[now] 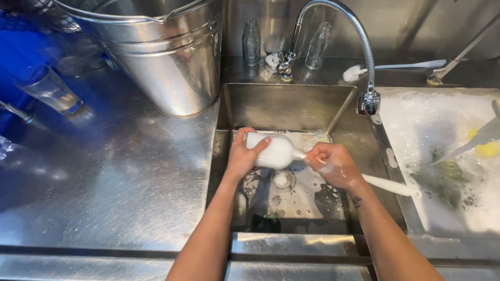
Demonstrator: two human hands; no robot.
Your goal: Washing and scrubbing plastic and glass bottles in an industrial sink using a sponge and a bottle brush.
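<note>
My left hand (244, 156) grips a foam-covered glass bottle (276, 152) lying sideways over the steel sink basin (291, 106). My right hand (336, 165), soapy, holds a white bottle brush by its handle (390, 186), the brush end going into the bottle's neck. Both hands hover above the drain (282, 179) in the middle basin.
A large steel bucket (166, 57) stands on the counter at left, with a drinking glass (52, 91) further left. Two clear bottles (251, 41) (319, 46) stand behind the faucet (367, 67). A second brush (388, 67) lies at the back. The right basin (442, 156) holds sudsy water.
</note>
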